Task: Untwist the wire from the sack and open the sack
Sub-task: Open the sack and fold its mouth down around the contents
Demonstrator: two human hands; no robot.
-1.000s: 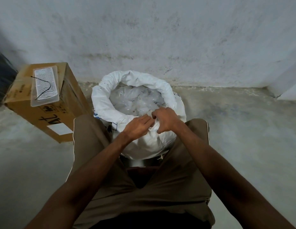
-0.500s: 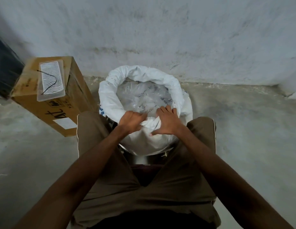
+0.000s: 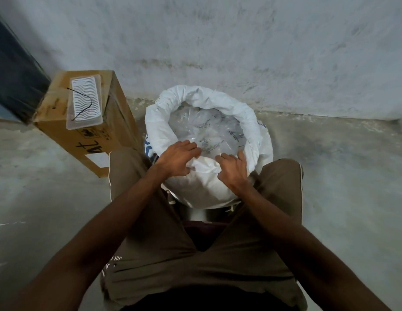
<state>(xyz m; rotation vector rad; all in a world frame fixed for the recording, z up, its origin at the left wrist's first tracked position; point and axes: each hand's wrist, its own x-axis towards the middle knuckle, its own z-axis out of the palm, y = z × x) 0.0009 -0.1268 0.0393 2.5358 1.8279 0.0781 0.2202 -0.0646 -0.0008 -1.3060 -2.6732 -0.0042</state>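
White woven plastic makes up the sack [image 3: 202,187], which stands upright on the floor between the person's knees, its mouth already rolled outward into a thick collar and facing up toward the camera. Inside lies clear crinkled plastic [image 3: 209,129], possibly an inner liner or packets; the view is too soft to say which. Both hands sit on the near arc of the collar, directly ahead of the body. The left hand [image 3: 176,159] lies with fingers extended over the rim toward the clear plastic, touching it. The right hand [image 3: 232,169] rests just beside it, fingers bent over the rolled edge, seemingly pressing rather than pinching. A thin dark wire [image 3: 82,104] lies well apart to the left, on a ridged white tray [image 3: 85,102] atop a cardboard box [image 3: 87,131]. The remaining opening work is probably inward from both hands, equally near.
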